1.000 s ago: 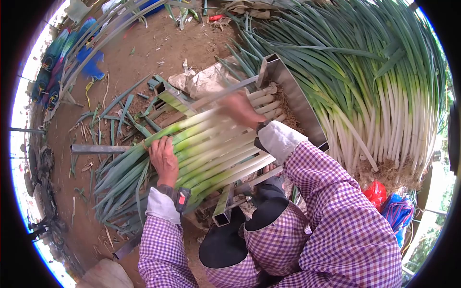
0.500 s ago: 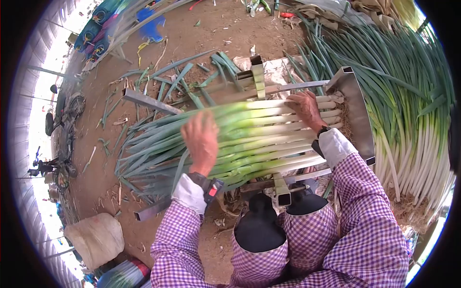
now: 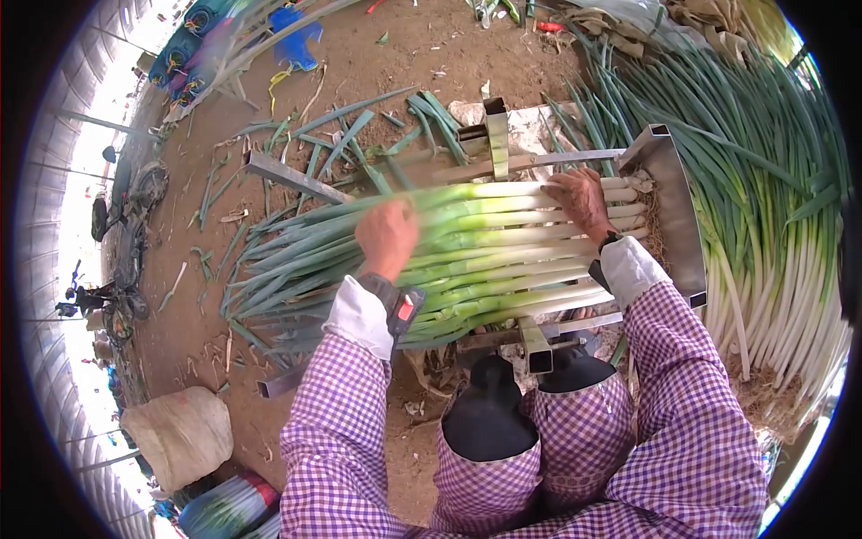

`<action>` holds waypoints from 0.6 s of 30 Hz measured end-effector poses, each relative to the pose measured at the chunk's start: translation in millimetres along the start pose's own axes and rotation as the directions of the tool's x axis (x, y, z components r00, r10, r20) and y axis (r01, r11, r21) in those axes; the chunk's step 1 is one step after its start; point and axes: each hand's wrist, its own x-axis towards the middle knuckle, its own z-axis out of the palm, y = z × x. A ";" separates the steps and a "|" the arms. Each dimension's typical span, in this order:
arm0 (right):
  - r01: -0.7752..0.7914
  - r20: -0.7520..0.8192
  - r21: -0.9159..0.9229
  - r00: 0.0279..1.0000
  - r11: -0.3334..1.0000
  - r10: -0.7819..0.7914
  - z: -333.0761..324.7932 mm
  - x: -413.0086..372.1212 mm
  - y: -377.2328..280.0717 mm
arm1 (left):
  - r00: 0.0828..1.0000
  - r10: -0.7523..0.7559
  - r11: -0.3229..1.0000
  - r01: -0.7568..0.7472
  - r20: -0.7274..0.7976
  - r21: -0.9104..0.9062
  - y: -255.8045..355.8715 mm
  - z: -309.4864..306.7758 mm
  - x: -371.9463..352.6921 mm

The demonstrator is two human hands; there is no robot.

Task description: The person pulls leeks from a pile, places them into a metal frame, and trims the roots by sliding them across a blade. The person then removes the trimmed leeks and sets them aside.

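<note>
Leeks [image 3: 503, 238] lie side by side across a metal frame [image 3: 301, 177], white shanks to the right and green leaves to the left. Their roots sit near an upright metal end plate [image 3: 678, 211]. Over the green part of the leeks is my left hand [image 3: 388, 238], blurred, its fingers curled closed; whatever is in them cannot be made out. My right hand [image 3: 582, 205] rests on the white shanks near the root end, fingers apart and lying over the upper stalks.
A large heap of leeks [image 3: 763, 189] lies at the right. Cut leaf pieces [image 3: 346, 144] litter the dirt floor behind the frame. At the lower left are a pale sack [image 3: 178, 438] and a wrapped leek bundle [image 3: 229, 508]. A blue plastic piece [image 3: 294, 40] lies at the back.
My left hand has moved slightly right and its fingers look more curled. My right hand stays on the white shanks. The whole view has shifted a little.
</note>
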 end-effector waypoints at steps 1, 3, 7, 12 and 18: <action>-0.019 0.019 0.003 1.000 1.000 0.019 -3.5 0.0 -1.1 | 1.000 -0.027 1.000 0.027 0.015 0.005 -3.9 -1.9 3.6; -0.026 0.015 0.013 1.000 1.000 0.026 -2.8 -1.1 -2.6 | 0.995 -0.087 0.996 0.086 0.043 0.024 -21.4 -16.1 9.7; -0.020 -0.013 0.037 1.000 0.999 0.020 1.0 -2.7 0.7 | 0.996 -0.085 0.979 0.088 -0.021 0.181 -94.4 -68.4 28.1; -0.016 -0.009 0.030 1.000 0.999 0.016 1.3 -2.9 1.2 | 0.985 -0.133 0.904 0.165 -0.106 0.396 -202.3 -154.6 28.0; -0.021 -0.015 0.026 1.000 0.999 0.022 4.9 -3.4 4.5 | 0.906 -0.245 0.671 0.415 -0.345 0.614 -401.3 -322.8 -39.6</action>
